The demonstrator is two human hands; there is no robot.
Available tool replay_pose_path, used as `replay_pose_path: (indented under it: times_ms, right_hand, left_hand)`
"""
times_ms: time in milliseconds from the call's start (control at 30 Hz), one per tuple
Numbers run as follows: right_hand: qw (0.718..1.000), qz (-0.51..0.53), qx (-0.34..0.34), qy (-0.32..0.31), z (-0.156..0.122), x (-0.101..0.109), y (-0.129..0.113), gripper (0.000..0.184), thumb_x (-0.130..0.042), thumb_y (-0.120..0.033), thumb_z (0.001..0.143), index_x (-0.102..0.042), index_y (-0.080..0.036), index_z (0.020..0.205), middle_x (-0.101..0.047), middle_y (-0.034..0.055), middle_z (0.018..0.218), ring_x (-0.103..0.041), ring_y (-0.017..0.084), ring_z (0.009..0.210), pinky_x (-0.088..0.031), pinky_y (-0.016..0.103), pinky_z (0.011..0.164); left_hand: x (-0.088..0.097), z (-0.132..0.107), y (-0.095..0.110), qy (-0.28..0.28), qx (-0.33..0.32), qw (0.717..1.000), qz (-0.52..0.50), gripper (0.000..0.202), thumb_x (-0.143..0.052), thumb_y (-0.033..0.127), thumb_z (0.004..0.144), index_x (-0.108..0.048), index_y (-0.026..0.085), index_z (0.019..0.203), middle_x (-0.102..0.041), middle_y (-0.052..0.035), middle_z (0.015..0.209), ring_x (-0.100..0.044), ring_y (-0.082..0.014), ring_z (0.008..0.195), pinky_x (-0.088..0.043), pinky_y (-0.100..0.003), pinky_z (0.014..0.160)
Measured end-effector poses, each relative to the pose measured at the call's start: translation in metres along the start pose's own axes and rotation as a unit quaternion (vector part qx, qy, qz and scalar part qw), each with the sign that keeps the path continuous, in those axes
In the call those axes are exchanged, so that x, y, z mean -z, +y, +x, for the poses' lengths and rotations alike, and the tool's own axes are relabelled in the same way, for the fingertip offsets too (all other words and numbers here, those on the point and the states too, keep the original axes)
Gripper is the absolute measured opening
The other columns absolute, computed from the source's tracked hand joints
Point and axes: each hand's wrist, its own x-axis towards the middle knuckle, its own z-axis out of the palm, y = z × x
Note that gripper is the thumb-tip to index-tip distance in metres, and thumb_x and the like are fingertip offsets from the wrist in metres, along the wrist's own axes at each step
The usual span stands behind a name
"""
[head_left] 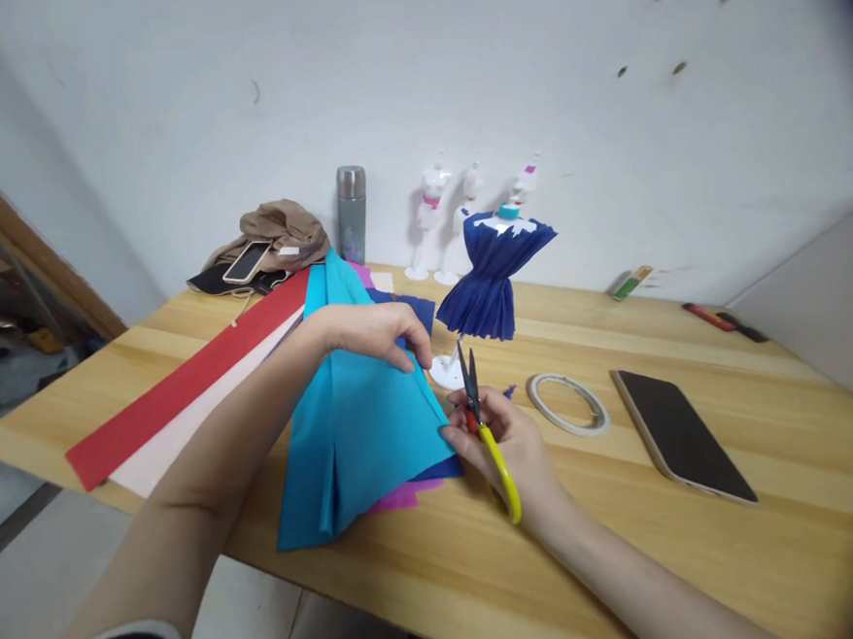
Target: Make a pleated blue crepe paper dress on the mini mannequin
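Note:
My left hand [373, 333] pinches the upper right edge of a folded cyan paper sheet [354, 432] that lies on the wooden table [632, 539]. My right hand [512, 445] grips yellow-handled scissors [489, 432], blades pointing up and away, right at the sheet's right edge. Dark blue and pink sheets show under the cyan one.
A small mannequin in a pleated dark blue paper dress [493, 276] stands just behind the scissors, two white mannequins [441, 216] behind it. A tape roll [570, 402] and a phone [683, 433] lie to the right. Red and pale paper strips [183, 395], a flask [352, 213], cloth with another phone [247, 261] sit left.

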Motion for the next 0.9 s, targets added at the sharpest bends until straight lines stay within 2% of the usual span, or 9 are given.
replay_pose_path:
  times_ms: [267, 400, 500, 567, 667, 733, 900]
  right_hand:
    - [1.0, -0.005, -0.004, 0.01, 0.0, 0.0, -0.003, 0.035, -0.08, -0.04, 0.065, -0.062, -0.022, 0.088, -0.062, -0.0002, 0.068, -0.059, 0.016, 0.061, -0.049, 0.029, 0.055]
    - [1.0, -0.009, -0.008, 0.006, 0.0, 0.0, -0.003, 0.034, -0.08, -0.04, 0.064, -0.06, -0.022, 0.086, -0.061, -0.0006, 0.067, -0.058, 0.016, 0.06, -0.049, 0.029, 0.054]
    - [1.0, -0.013, -0.005, -0.002, 0.0, 0.0, -0.004, 0.031, -0.078, -0.037, 0.065, -0.06, -0.023, 0.087, -0.061, -0.0008, 0.068, -0.058, 0.016, 0.061, -0.05, 0.029, 0.055]
    - [1.0, -0.019, -0.001, -0.007, 0.0, 0.0, -0.004, 0.029, -0.076, -0.036, 0.066, -0.06, -0.023, 0.087, -0.061, -0.0007, 0.069, -0.059, 0.016, 0.061, -0.05, 0.03, 0.056]
    - [1.0, -0.024, 0.002, -0.008, 0.0, 0.001, -0.003, 0.028, -0.075, -0.036, 0.067, -0.06, -0.023, 0.087, -0.062, -0.0011, 0.068, -0.058, 0.015, 0.06, -0.05, 0.03, 0.055]
    - [1.0, -0.023, 0.002, -0.007, -0.001, 0.001, -0.001, 0.029, -0.077, -0.037, 0.067, -0.06, -0.023, 0.087, -0.062, -0.0012, 0.068, -0.058, 0.016, 0.06, -0.05, 0.03, 0.055]
    - [1.0, 0.0, 0.009, 0.02, -0.001, -0.001, 0.001, 0.037, -0.08, -0.045, 0.065, -0.063, -0.022, 0.088, -0.063, 0.0002, 0.068, -0.06, 0.017, 0.061, -0.049, 0.029, 0.054]
  left_hand:
    - [0.001, -0.002, 0.004, -0.01, 0.023, 0.997, 0.067, 0.029, -0.067, 0.007, 0.073, -0.076, 0.02, 0.097, -0.076, -0.0037, 0.1, -0.067, -0.0172, 0.092, -0.048, -0.025, 0.083]
    - [-0.005, -0.001, 0.011, -0.017, 0.04, 0.992, 0.117, 0.039, -0.057, 0.002, 0.07, -0.075, 0.019, 0.101, -0.074, -0.005, 0.105, -0.066, -0.0182, 0.095, -0.047, -0.025, 0.082]
    - [-0.011, 0.003, 0.02, -0.032, 0.041, 0.992, 0.116, 0.047, -0.054, 0.002, 0.066, -0.074, 0.021, 0.104, -0.073, -0.0033, 0.108, -0.064, -0.0181, 0.096, -0.045, -0.025, 0.079]
    - [-0.016, 0.007, 0.026, -0.042, 0.025, 0.995, 0.09, 0.038, -0.057, 0.006, 0.069, -0.074, 0.022, 0.099, -0.074, -0.0014, 0.101, -0.064, -0.0165, 0.089, -0.045, -0.024, 0.076]
    - [-0.022, 0.014, 0.029, -0.054, -0.007, 0.996, 0.068, 0.015, -0.059, 0.018, 0.08, -0.074, 0.019, 0.08, -0.072, -0.0015, 0.081, -0.06, -0.0139, 0.072, -0.041, -0.024, 0.067]
    - [-0.026, 0.017, 0.028, -0.063, -0.014, 0.995, 0.074, 0.019, -0.058, 0.02, 0.083, -0.072, 0.017, 0.07, -0.069, -0.0024, 0.072, -0.056, -0.0127, 0.065, -0.038, -0.024, 0.063]
    - [-0.029, 0.021, 0.021, -0.056, -0.027, 0.996, 0.068, 0.019, -0.064, 0.011, 0.075, -0.065, 0.017, 0.058, -0.061, 0.0017, 0.059, -0.048, -0.0099, 0.055, -0.031, -0.024, 0.055]
